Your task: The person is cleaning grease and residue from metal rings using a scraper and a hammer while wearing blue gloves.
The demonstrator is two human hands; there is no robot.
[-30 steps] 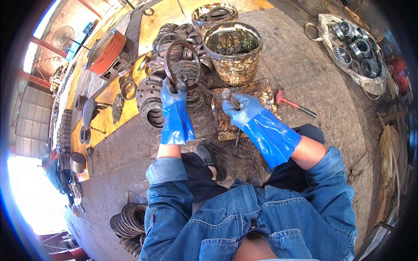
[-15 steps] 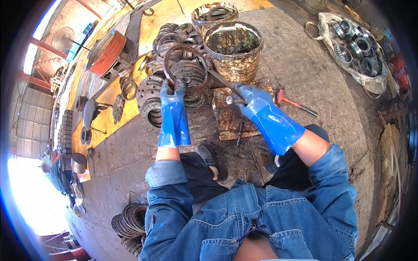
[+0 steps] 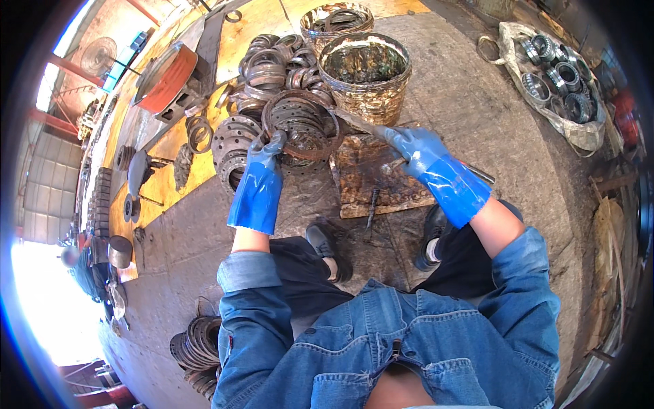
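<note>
My left hand (image 3: 267,151), in a blue rubber glove, is closed on the near left rim of a large rusty metal ring (image 3: 335,140). The ring is tilted, in front of a pile of flanged discs (image 3: 235,140). My right hand (image 3: 417,151), gloved alike, grips a long flat-bladed scraper (image 3: 359,123), its blade pointing left to the ring's far right edge. Whether blade and ring touch, I cannot tell. Below the right hand lies a grimy board (image 3: 368,187) with a dark bolt-like rod (image 3: 373,208). A hammer's handle (image 3: 480,173) shows beside my right glove, which hides its head.
Behind the ring stand a grease-coated bucket (image 3: 368,95) and another bucket (image 3: 320,31) holding rings. Bearing rings (image 3: 266,71) are heaped left of them. A white sack (image 3: 511,41) of bearings lies far right. More flanged discs (image 3: 197,341) lie near my left elbow.
The ring has tipped down and away from near upright, and my left hand has dropped slightly. My right hand has moved right with the scraper, now covering the red hammer head.
</note>
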